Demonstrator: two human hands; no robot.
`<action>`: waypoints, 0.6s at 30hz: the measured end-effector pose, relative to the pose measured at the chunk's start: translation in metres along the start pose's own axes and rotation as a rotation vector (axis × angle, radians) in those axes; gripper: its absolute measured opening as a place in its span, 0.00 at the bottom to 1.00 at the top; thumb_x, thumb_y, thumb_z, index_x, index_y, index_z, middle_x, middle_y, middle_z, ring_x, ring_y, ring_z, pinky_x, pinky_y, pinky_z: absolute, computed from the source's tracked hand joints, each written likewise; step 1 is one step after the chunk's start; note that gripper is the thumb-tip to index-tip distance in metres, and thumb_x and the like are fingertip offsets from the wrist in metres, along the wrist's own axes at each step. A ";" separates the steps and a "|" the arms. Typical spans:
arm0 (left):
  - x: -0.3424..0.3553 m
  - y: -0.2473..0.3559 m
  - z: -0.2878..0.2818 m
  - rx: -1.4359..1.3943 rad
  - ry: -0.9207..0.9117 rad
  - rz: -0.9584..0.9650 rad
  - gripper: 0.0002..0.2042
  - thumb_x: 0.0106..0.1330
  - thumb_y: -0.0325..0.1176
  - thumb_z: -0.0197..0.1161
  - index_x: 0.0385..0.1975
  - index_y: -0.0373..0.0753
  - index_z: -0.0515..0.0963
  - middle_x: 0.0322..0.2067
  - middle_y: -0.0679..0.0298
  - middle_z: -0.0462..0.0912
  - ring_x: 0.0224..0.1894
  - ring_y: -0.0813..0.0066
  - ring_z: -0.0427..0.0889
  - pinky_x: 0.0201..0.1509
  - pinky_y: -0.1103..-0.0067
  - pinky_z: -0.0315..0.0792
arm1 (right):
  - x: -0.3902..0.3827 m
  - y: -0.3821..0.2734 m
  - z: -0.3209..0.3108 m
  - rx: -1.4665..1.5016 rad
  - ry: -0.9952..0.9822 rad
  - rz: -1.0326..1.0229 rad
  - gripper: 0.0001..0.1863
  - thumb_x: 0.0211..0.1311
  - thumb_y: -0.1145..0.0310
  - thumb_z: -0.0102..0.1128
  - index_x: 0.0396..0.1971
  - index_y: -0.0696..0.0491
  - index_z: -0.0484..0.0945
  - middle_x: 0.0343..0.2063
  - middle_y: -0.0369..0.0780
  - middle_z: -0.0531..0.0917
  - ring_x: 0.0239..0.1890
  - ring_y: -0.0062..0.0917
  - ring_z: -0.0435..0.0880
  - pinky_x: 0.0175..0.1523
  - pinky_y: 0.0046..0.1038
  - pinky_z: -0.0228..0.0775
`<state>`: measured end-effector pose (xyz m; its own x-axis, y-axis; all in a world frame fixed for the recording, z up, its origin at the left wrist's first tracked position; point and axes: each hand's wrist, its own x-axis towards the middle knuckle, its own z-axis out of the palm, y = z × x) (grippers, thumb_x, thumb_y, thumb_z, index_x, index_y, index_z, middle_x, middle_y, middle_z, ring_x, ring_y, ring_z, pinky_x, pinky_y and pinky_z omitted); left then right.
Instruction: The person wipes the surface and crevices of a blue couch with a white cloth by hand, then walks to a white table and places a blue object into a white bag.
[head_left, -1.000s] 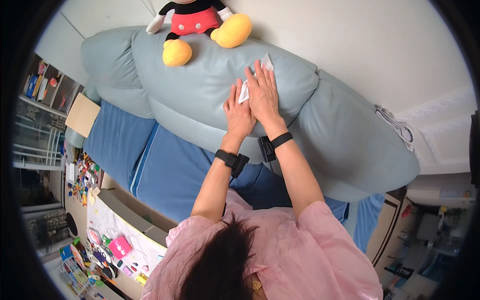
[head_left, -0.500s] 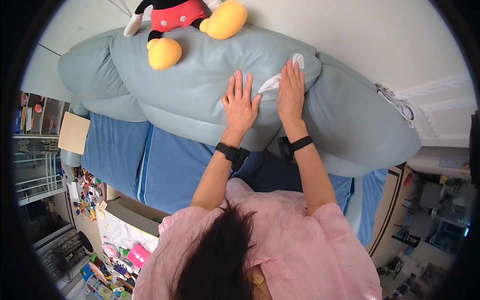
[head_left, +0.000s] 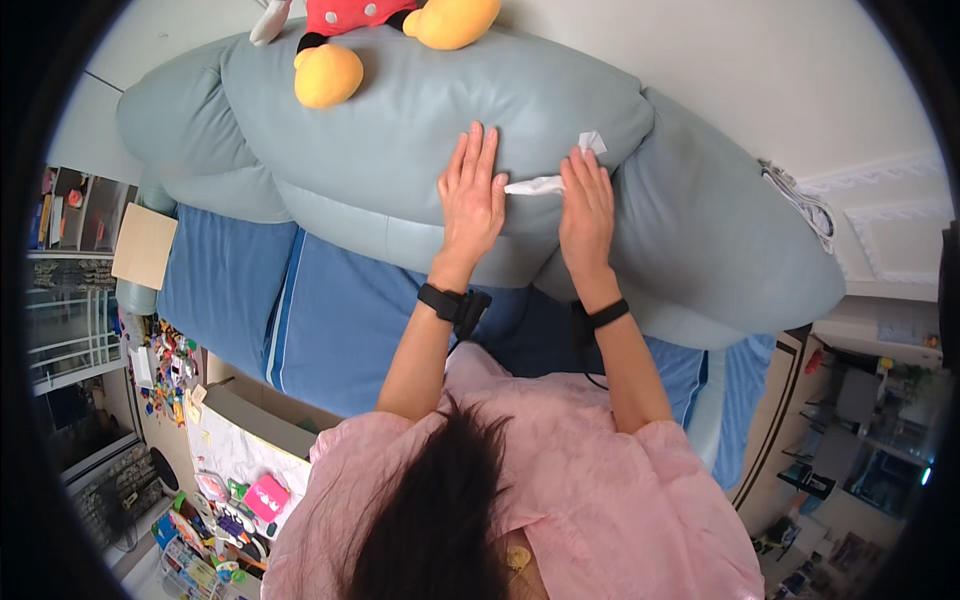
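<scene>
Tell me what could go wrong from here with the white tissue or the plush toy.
The white tissue is partly under the right hand, sticking out to its left and past the fingertips, so it might bunch or slip free. The plush toy is perched on the sofa backrest; a firm push there could perhaps tip it off.

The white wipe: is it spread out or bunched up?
Partly bunched: the white wipe forms a narrow strip left of the right hand; a flatter corner shows beyond. Underneath is hidden.

L hand [head_left: 471,205], R hand [head_left: 587,212] palm-dn, apart
</scene>
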<state>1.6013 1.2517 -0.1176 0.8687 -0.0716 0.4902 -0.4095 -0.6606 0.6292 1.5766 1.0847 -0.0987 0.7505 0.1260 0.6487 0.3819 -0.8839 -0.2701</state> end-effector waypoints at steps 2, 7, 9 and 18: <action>-0.004 0.006 -0.003 -0.034 0.019 0.032 0.24 0.71 0.36 0.47 0.67 0.41 0.61 0.70 0.56 0.56 0.69 0.55 0.56 0.66 0.63 0.53 | -0.021 0.005 0.011 0.015 -0.052 -0.020 0.18 0.62 0.79 0.51 0.52 0.60 0.75 0.59 0.44 0.74 0.64 0.38 0.69 0.67 0.40 0.59; -0.034 0.023 -0.004 -0.055 0.138 0.074 0.19 0.70 0.33 0.51 0.60 0.38 0.70 0.61 0.53 0.68 0.64 0.55 0.64 0.63 0.67 0.61 | -0.047 0.003 0.000 0.186 -0.232 -0.030 0.15 0.61 0.77 0.54 0.48 0.58 0.78 0.53 0.43 0.79 0.60 0.39 0.73 0.67 0.37 0.61; -0.050 0.028 0.001 -0.479 -0.044 -0.206 0.15 0.70 0.33 0.54 0.53 0.36 0.75 0.52 0.54 0.75 0.57 0.59 0.72 0.58 0.70 0.66 | -0.041 0.005 -0.013 0.234 -0.194 -0.030 0.11 0.59 0.73 0.58 0.42 0.57 0.80 0.46 0.43 0.82 0.56 0.38 0.76 0.62 0.36 0.66; -0.055 0.076 0.041 -1.113 0.002 -0.598 0.07 0.71 0.33 0.56 0.42 0.37 0.76 0.33 0.69 0.81 0.34 0.83 0.79 0.37 0.83 0.75 | -0.029 0.036 -0.065 0.686 -0.410 0.448 0.11 0.58 0.66 0.60 0.29 0.59 0.76 0.27 0.41 0.80 0.31 0.28 0.77 0.37 0.30 0.68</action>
<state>1.5340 1.1746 -0.1211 0.9987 0.0219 -0.0458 0.0334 0.3960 0.9176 1.5334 1.0198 -0.0807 0.9883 0.1020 0.1134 0.1472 -0.4442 -0.8837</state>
